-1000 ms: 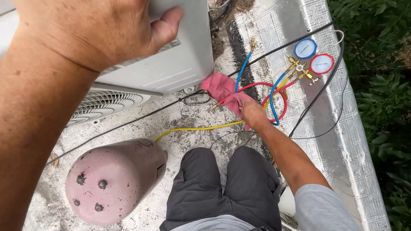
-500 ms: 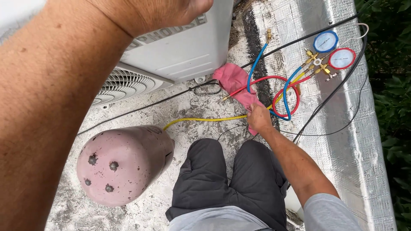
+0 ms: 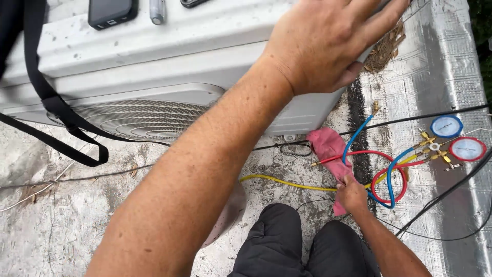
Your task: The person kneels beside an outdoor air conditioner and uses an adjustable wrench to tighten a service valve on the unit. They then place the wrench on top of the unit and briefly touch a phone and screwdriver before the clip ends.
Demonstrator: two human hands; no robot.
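— What is different from half a second ago?

— The view has swung to the left and up. Now the top of the white outdoor unit [image 3: 169,46] shows, with a dark phone [image 3: 111,11] and a small grey cylinder [image 3: 157,10] lying on it. The pink tank [image 3: 228,213] was in plain view before; now the left forearm hides almost all of it. The left hand [image 3: 328,43] has moved to the right along the top of the unit.

— How do the hands hold now?

— The right hand [image 3: 351,194] is closed, pinching the pink rag [image 3: 330,151] where it meets the yellow hose [image 3: 287,183]. I cannot tell if the fingers grip the hose also. The left hand is spread, fingers apart, palm flat on the right end of the unit, thumb on the front face. It holds nothing.

— Where does the rag lie?

— On the rough roof surface [image 3: 77,215], just in front of the right corner of the unit, beyond the knees in dark trousers [image 3: 302,241].

— And around it?

— The yellow hose runs left from the right hand toward the tank. The red hose [image 3: 382,154] and the blue hose [image 3: 392,174] loop just right of the hand and go to the gauge set [image 3: 451,138], one blue dial and one red, at far right on the silver strip [image 3: 451,66]. Black cables [image 3: 451,190] cross there. A black strap [image 3: 61,110] hangs over the fan grille [image 3: 138,118] at left.
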